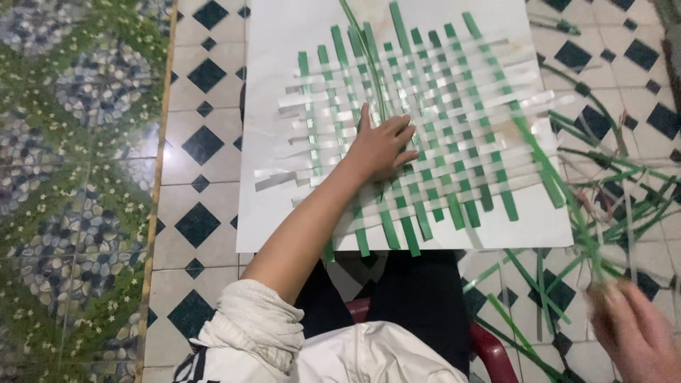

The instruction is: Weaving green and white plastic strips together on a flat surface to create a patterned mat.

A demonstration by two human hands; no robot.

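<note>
Flat on the white board [284, 213], the woven mat [440, 135] of green and white strips is pinned by the left hand [379, 145], fingers spread, apparently to prevent shifting. A long green strip [560, 184] is pinched by the blurred right hand [631, 330].

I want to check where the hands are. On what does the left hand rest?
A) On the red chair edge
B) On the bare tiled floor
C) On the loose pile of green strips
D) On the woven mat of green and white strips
D: the left hand lies flat, fingers spread, on the woven mat of green and white strips, which sits on a white board; the right hand is blurred, low at the right, pulling a green strip.
</note>
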